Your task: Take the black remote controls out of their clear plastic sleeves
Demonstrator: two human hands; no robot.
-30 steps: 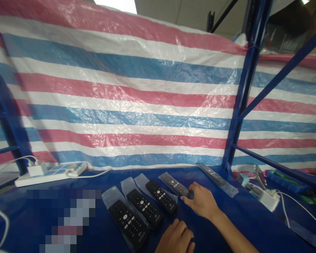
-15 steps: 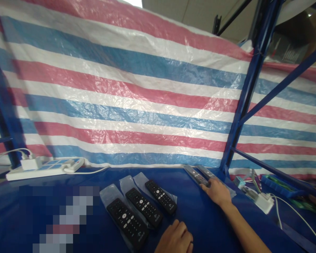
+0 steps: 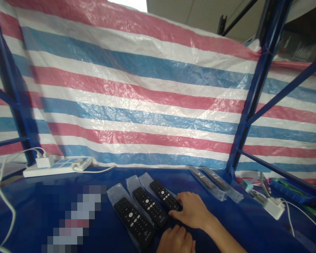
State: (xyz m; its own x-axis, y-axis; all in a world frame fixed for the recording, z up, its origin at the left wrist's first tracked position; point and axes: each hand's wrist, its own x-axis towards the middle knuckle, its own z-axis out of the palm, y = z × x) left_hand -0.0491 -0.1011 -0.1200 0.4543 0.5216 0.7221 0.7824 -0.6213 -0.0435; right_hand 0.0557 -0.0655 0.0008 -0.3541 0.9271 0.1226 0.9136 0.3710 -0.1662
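Note:
Three black remote controls lie side by side, each on a clear plastic sleeve: a left one (image 3: 134,223), a middle one (image 3: 150,207) and a right one (image 3: 165,195). My right hand (image 3: 192,211) has its thumb and fingers around the lower end of the right remote. Just below the remotes rests my left hand (image 3: 176,240), its fingers curled in and nothing visible in them; the palm side is hidden. Farther back to the right, two more remotes, one (image 3: 205,180) beside another (image 3: 220,181), lie inside clear sleeves.
A white power strip (image 3: 58,167) with plugs and cables sits at the back left of the blue table (image 3: 100,179). At the right are a white adapter (image 3: 274,208), cables and a blue tray (image 3: 289,191). A striped plastic sheet (image 3: 147,105) hangs behind, between blue metal posts.
My right hand has left the sleeved remotes at the back right and come toward me to the right one of the three remotes. My left hand stays near the same place. The view has shifted slightly.

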